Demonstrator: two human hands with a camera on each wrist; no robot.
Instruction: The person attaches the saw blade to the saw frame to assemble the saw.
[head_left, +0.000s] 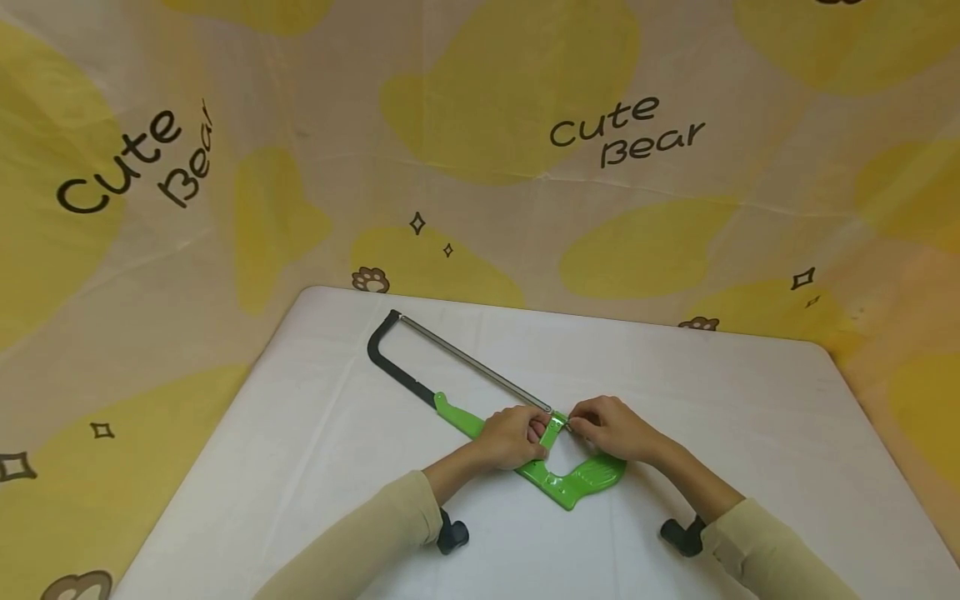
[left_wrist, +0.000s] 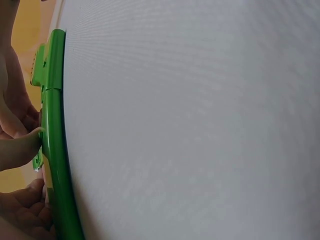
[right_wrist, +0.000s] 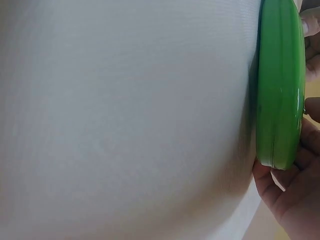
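A hacksaw [head_left: 596, 477] with a green handle lies on the white table. Its black front frame [head_left: 405, 379] points to the far left, and a thin grey blade [head_left: 476, 363] runs along the far side. My left hand [head_left: 512, 437] grips the green frame near the handle, thumb against it; in the left wrist view the green edge [left_wrist: 57, 130] stands beside the thumb. With fingertips together, my right hand [head_left: 611, 427] pinches a small metal piece at the blade's near end. The right wrist view shows the rounded handle end [right_wrist: 280, 85] close beside that hand's fingers.
The white table [head_left: 315, 500] has its far edge against a yellow patterned cloth [head_left: 480, 100] printed with lettering. Black camera mounts [head_left: 453, 533] sit under both wrists, near the tabletop.
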